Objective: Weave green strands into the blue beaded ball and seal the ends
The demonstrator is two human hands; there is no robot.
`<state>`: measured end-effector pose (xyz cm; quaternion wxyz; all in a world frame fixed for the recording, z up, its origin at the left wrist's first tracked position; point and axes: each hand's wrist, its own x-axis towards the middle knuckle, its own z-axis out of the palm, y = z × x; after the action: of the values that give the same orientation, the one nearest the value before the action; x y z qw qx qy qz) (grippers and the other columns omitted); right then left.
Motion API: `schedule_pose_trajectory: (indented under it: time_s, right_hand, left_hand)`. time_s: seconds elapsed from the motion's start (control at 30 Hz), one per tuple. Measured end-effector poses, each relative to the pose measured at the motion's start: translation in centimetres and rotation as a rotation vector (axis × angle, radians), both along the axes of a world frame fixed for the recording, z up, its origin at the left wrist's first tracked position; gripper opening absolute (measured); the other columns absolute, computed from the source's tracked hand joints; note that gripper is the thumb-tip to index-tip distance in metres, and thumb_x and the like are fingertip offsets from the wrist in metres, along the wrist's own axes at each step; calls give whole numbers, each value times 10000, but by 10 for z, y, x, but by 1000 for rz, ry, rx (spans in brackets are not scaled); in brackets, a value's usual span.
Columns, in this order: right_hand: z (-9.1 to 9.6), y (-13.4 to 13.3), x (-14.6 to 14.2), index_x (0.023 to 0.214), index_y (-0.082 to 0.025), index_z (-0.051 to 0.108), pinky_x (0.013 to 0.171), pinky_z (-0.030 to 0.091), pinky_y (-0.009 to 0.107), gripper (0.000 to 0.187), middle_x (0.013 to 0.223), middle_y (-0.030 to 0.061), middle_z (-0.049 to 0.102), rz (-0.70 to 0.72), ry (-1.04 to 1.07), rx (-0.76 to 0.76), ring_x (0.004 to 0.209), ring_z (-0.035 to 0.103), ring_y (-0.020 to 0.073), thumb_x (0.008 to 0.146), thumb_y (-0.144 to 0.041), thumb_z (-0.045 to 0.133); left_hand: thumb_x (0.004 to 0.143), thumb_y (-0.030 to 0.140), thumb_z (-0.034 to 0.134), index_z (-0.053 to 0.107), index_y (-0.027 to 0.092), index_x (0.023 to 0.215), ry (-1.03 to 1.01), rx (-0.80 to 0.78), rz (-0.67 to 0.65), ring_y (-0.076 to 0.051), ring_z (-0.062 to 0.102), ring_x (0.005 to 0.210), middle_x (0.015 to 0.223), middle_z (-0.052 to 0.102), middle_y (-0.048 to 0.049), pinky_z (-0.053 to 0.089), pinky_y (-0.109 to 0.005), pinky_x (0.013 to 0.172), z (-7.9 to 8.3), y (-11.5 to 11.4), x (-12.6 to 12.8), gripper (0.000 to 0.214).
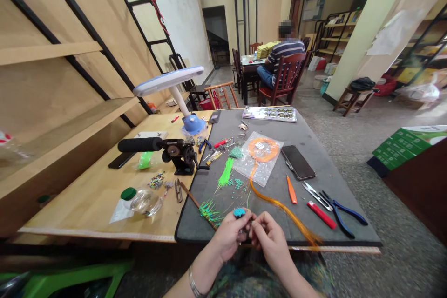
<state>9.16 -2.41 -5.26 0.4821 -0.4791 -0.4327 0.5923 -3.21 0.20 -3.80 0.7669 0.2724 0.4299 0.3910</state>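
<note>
My left hand (pixel 231 235) and my right hand (pixel 269 236) meet at the near edge of the grey mat (pixel 314 158), fingers pinched together. The left fingers hold a small teal beaded piece (pixel 239 213). What the right fingers pinch is too small to make out. A thin stick with green bristles (pixel 208 210) lies just left of the hands. Orange strands (pixel 279 207) run from a plastic bag (pixel 260 156) past my right hand.
On the mat lie a phone (pixel 298 161), an orange tool (pixel 291 190), a red cutter (pixel 321 214), blue pliers (pixel 344 214), green fibres (pixel 226 172). The wooden table (pixel 91 200) holds a lamp (pixel 174 88), black winder (pixel 181 153), clear bottle (pixel 145 200). A person sits far back.
</note>
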Motion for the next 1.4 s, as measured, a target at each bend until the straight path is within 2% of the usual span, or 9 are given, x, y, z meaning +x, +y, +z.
schedule_pose_trajectory:
  time_s: [0.33,0.7,1.4]
  right_hand:
    - [4,1,0,663,-198,469,432,365,190,327,537,-36,559,39,-14,-6,434,461,81,784,-479,584]
    - [11,2,0,640,-201,463,451,375,198,322,531,-30,565,42,0,-22,454,477,92,757,-466,603]
    - [17,4,1,622,-200,457,439,369,192,303,522,-31,571,39,20,-63,449,482,92,721,-430,628]
  left_hand:
    - [623,438,782,513,137,698,-29,20,-55,-20,377,401,533,427,66,82,-182,400,0,4,-3,410]
    - [654,421,763,500,141,703,-41,33,-79,-17,366,397,543,415,69,92,-176,401,-4,6,-4,387]
    - [649,457,755,499,145,691,16,70,-106,-18,340,402,544,405,70,86,-193,406,3,7,-2,406]
